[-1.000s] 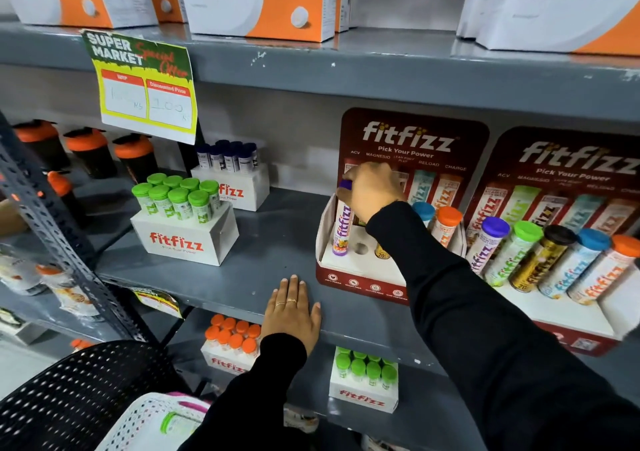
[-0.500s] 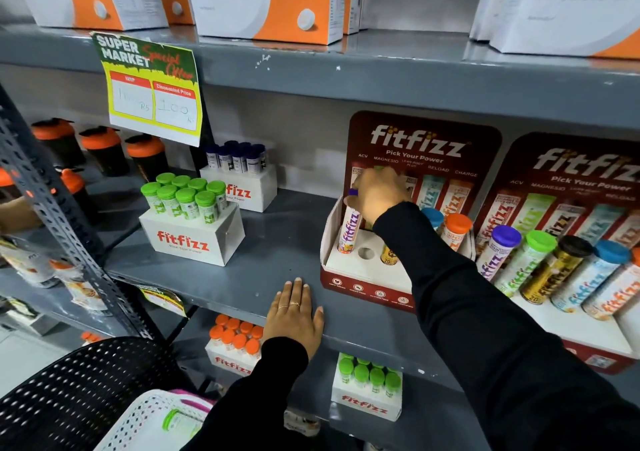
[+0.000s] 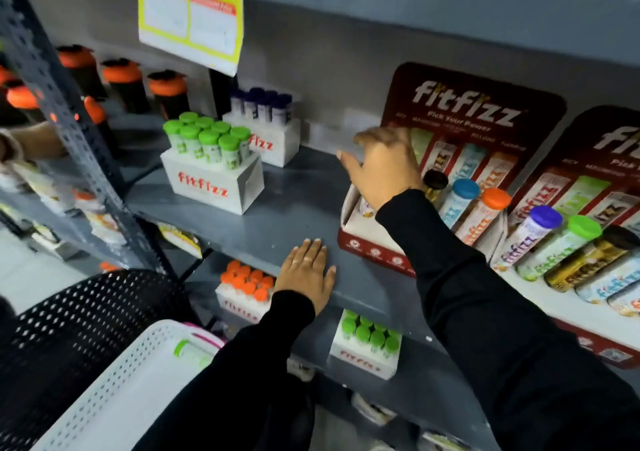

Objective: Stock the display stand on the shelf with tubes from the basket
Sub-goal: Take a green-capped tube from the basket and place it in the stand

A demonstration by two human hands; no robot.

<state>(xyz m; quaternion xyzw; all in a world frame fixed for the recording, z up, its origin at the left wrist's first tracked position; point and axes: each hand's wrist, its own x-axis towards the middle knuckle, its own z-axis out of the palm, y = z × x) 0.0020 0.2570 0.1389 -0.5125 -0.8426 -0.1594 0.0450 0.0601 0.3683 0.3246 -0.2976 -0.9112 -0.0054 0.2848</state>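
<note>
The maroon fitfizz display stand (image 3: 374,253) stands on the grey shelf (image 3: 298,208), right of centre. Black-capped (image 3: 435,180), blue-capped (image 3: 465,189) and orange-capped (image 3: 496,198) tubes sit in its slots. My right hand (image 3: 384,166) hovers over the stand's left end, fingers spread and blurred, holding nothing. Below its wrist a bit of a tube (image 3: 366,208) shows in the leftmost slot, its cap hidden. My left hand (image 3: 306,274) lies flat on the shelf's front edge. The white perforated basket (image 3: 131,391) is at the lower left with a green-capped tube (image 3: 188,350) in it.
A second fitfizz stand (image 3: 588,180) full of tubes stands to the right. White boxes of green-capped (image 3: 211,160) and dark-capped tubes (image 3: 263,118) sit to the left. A black mesh basket (image 3: 69,329) is lower left. Another person's arm (image 3: 34,142) reaches in at far left.
My right hand has let go of the purple-capped tube and lifted up and left, fingers spreading. The view has tilted downward and closer. My left hand stays put.
</note>
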